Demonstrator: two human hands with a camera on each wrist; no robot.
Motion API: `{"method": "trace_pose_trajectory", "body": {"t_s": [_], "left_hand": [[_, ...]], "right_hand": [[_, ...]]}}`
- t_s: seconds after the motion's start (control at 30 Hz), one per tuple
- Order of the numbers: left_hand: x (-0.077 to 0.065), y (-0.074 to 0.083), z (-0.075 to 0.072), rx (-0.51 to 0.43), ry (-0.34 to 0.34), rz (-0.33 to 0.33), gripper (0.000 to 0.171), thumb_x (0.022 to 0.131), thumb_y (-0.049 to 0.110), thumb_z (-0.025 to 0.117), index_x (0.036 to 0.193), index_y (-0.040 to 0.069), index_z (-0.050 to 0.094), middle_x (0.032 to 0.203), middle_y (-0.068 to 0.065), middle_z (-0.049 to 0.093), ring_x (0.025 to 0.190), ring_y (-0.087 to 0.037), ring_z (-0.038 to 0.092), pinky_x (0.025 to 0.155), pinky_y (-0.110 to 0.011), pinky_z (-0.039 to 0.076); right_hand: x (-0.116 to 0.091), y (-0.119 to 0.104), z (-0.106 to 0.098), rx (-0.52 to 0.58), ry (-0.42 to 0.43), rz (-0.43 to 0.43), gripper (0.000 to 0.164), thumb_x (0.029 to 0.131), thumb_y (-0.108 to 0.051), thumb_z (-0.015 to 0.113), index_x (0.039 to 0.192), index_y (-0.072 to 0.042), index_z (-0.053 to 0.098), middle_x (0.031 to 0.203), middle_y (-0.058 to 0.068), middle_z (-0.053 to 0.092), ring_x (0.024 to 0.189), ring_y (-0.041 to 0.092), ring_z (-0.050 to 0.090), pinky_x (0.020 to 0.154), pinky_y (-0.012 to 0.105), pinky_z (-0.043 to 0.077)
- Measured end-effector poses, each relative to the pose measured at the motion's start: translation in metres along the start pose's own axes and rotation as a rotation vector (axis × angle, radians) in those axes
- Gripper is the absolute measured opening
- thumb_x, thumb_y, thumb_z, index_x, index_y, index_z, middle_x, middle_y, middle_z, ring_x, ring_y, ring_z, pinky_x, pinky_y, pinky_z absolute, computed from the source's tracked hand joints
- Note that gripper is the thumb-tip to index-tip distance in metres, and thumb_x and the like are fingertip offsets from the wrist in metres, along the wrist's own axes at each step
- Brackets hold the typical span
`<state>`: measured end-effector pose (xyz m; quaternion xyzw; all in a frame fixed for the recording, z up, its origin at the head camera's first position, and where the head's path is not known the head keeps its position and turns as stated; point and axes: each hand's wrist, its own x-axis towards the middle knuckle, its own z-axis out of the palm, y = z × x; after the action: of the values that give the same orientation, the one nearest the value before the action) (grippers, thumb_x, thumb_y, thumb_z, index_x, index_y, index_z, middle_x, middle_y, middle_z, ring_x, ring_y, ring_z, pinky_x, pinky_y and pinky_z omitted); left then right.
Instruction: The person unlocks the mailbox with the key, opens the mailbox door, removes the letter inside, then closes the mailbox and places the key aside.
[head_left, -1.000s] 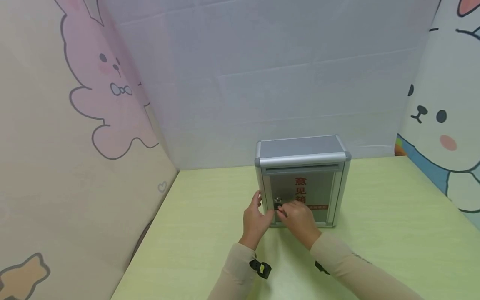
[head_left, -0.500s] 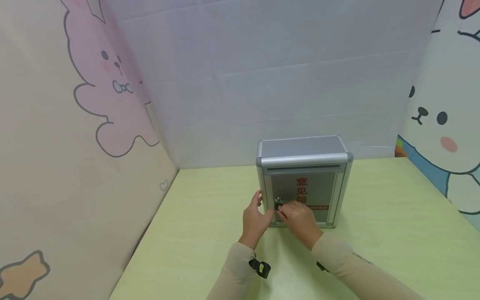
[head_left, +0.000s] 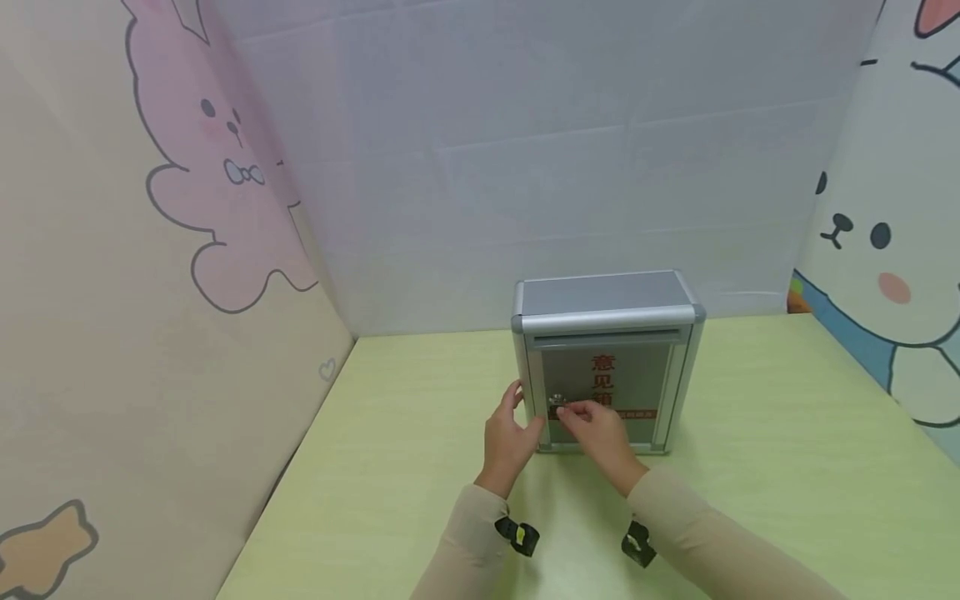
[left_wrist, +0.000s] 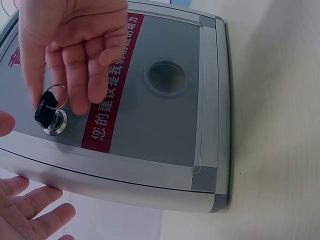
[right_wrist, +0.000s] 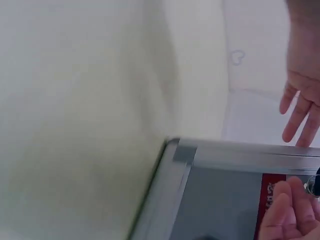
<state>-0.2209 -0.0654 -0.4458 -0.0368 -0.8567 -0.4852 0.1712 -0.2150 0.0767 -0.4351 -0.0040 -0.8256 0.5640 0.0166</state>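
A silver-grey suggestion box with red characters stands upright on the table. In the left wrist view, a black-headed key with a wire ring sits at the round metal lock in the front panel. My right hand pinches the key's head, thumb tip against it and the other fingers loosely extended over the panel. My left hand braces the box's left edge. Its thumb is toward the front face, and its fingers lie spread and nearly straight along the side.
The box rests on a pale yellow-green table near the white back curtain. Printed cloth walls with cartoon rabbits stand at both sides. A round window shows in the box's lower panel.
My right hand has rolled at the lock, its fingers now more extended and its wrist strap showing more. The left hand and the box stay in place.
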Motion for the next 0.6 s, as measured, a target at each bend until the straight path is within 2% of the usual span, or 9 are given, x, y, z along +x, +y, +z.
{"method": "trace_pose_trajectory", "body": {"t_s": [0.1, 0.17, 0.23, 0.33, 0.5, 0.53, 0.6], "left_hand": [[-0.0001, -0.0006, 0.0002, -0.008, -0.007, -0.005, 0.059, 0.078, 0.011, 0.064, 0.135, 0.001, 0.052, 0.123, -0.019, 0.065, 0.116, -0.040, 0.058, 0.090, -0.053, 0.048], [-0.0005, -0.0007, 0.0000, -0.014, -0.010, -0.011, 0.058, 0.078, 0.011, 0.064, 0.135, 0.000, 0.052, 0.123, -0.020, 0.064, 0.116, -0.040, 0.058, 0.091, -0.053, 0.047], [-0.0007, -0.0010, 0.0001, -0.018, -0.011, -0.011, 0.058, 0.079, 0.011, 0.064, 0.134, 0.000, 0.052, 0.123, -0.020, 0.064, 0.117, -0.040, 0.057, 0.092, -0.053, 0.047], [-0.0007, -0.0012, 0.0001, -0.027, -0.007, -0.008, 0.057, 0.079, 0.011, 0.064, 0.133, -0.001, 0.053, 0.123, -0.020, 0.064, 0.117, -0.040, 0.058, 0.093, -0.054, 0.046], [0.0008, -0.0038, 0.0010, -0.026, -0.009, -0.011, 0.057, 0.078, 0.012, 0.064, 0.133, 0.000, 0.054, 0.123, -0.019, 0.064, 0.118, -0.039, 0.057, 0.093, -0.053, 0.046], [0.0010, -0.0043, 0.0009, -0.026, -0.013, -0.013, 0.057, 0.078, 0.012, 0.064, 0.133, 0.001, 0.054, 0.124, -0.019, 0.064, 0.117, -0.039, 0.058, 0.092, -0.051, 0.047], [0.0018, -0.0046, 0.0005, -0.026, -0.023, -0.017, 0.057, 0.078, 0.012, 0.065, 0.133, 0.001, 0.054, 0.124, -0.019, 0.064, 0.113, -0.038, 0.059, 0.084, -0.045, 0.049]], "right_hand": [[0.0003, -0.0017, 0.0017, 0.115, -0.041, 0.126, 0.034, 0.101, -0.021, 0.051, 0.106, 0.009, 0.066, 0.084, 0.012, 0.072, 0.081, 0.026, 0.068, 0.065, 0.032, 0.048], [0.0005, -0.0036, 0.0027, 0.163, -0.071, 0.171, 0.035, 0.103, -0.022, 0.047, 0.102, 0.008, 0.065, 0.077, 0.006, 0.069, 0.074, 0.021, 0.065, 0.064, 0.030, 0.044], [0.0012, -0.0052, 0.0033, 0.192, -0.097, 0.193, 0.035, 0.104, -0.021, 0.044, 0.096, 0.007, 0.063, 0.071, 0.000, 0.065, 0.069, 0.016, 0.060, 0.065, 0.031, 0.042], [0.0022, -0.0054, 0.0040, 0.268, -0.148, 0.220, 0.032, 0.105, -0.018, 0.039, 0.094, 0.006, 0.058, 0.066, -0.002, 0.057, 0.063, 0.012, 0.051, 0.064, 0.029, 0.039], [0.0033, -0.0021, 0.0045, 0.459, -0.228, 0.295, 0.026, 0.106, -0.016, 0.033, 0.105, 0.006, 0.048, 0.064, -0.004, 0.047, 0.060, 0.009, 0.044, 0.060, 0.024, 0.037], [0.0033, -0.0018, 0.0044, 0.482, -0.234, 0.309, 0.026, 0.106, -0.016, 0.033, 0.106, 0.005, 0.047, 0.063, -0.005, 0.047, 0.059, 0.008, 0.044, 0.060, 0.023, 0.037], [0.0031, -0.0017, 0.0045, 0.462, -0.225, 0.303, 0.027, 0.106, -0.018, 0.034, 0.108, 0.006, 0.048, 0.062, -0.005, 0.047, 0.058, 0.008, 0.045, 0.059, 0.024, 0.038]]}}
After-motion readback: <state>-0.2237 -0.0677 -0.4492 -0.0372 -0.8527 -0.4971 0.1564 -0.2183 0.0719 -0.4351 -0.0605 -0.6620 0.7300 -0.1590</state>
